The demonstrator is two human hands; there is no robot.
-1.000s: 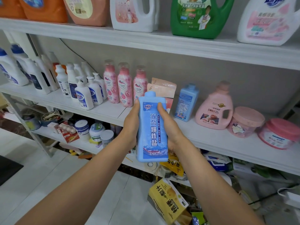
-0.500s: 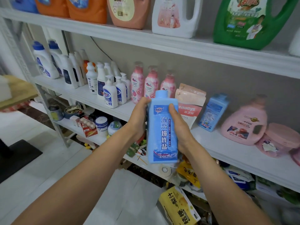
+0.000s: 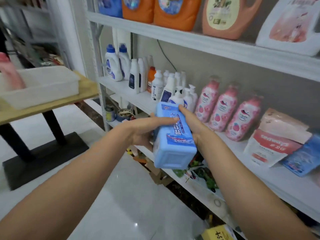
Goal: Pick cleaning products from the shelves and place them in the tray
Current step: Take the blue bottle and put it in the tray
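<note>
Hands meet in mid-air in front of the shelves (image 3: 216, 46). The left hand (image 3: 145, 134) cups the blue bottle (image 3: 173, 148) from below and from the left, with its thumb laid across the label. The right hand (image 3: 192, 122) grips the bottle's right side, thumb on the upper front. The bottle is tilted, its square base towards the camera and its top pointing away, clear of every shelf and well apart from the tray (image 3: 45, 87).

Just behind the hands, the middle shelf (image 3: 280, 186) carries white pump bottles (image 3: 178, 97), three pink bottles (image 3: 225, 108), a pink-and-white pouch (image 3: 270, 144) and a blue pouch (image 3: 304, 160). Further along stand slim white bottles (image 3: 136, 75) and two white jugs with blue caps (image 3: 114, 64). The upper shelf (image 3: 181, 36) holds large orange jugs (image 3: 173, 16), a peach jug (image 3: 226, 19) and a white jug (image 3: 290, 26). The lower shelf (image 3: 199, 187) is a blurred clutter too mixed to name.

To the left, a bench (image 3: 52, 108) with a wooden top stands on black legs and a black base plate (image 3: 45, 158). The white plastic tray sits on it, with a blurred pink bottle (image 3: 10, 73) at its left end. White glossy tiles cover the floor (image 3: 129, 205).
</note>
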